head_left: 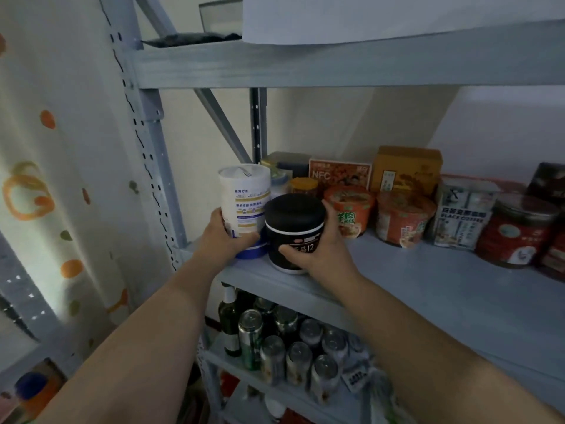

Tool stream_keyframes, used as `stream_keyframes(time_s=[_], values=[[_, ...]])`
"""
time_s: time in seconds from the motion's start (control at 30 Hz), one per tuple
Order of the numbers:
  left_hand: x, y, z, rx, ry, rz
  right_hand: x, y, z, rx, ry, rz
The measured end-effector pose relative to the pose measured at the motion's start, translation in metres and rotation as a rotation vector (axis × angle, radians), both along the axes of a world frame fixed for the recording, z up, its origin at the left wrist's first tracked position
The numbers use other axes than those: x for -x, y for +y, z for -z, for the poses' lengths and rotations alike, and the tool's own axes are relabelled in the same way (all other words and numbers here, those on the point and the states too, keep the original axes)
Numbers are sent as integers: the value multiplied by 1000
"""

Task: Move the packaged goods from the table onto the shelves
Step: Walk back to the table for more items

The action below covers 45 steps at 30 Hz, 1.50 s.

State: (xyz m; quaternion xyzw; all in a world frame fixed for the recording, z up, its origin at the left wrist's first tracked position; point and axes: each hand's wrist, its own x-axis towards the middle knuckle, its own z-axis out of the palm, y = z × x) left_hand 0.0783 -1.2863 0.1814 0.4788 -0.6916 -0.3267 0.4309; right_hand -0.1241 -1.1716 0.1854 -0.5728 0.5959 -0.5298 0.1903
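My left hand grips a white canister with a blue base, upside down and slightly tilted, at the left end of the grey shelf. My right hand grips a black jar with a black lid and white band, standing on the shelf right beside the canister. Both containers touch each other near the shelf's front left corner.
Behind and to the right stand two red noodle cups, boxes, a black coffee box and a red jar. Several cans and a bottle fill the lower shelf. A steel upright rises at left.
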Motion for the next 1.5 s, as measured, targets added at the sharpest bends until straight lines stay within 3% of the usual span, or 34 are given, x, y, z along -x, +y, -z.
stream_keyframes(time_s=[0.2,0.7,1.13,1.4,1.5], values=[[-10,-31,5,-33,-197,68,-12,-11,9,-60,67,91],[-9,-42,12,-67,-298,48,-12,-16,12,-220,387,239],[-5,-36,13,-46,-420,-24,-14,-17,12,-251,416,268],[-7,8,45,132,-638,-262,3,15,12,-590,710,200],[6,50,61,222,-667,-211,23,49,12,-637,765,175]])
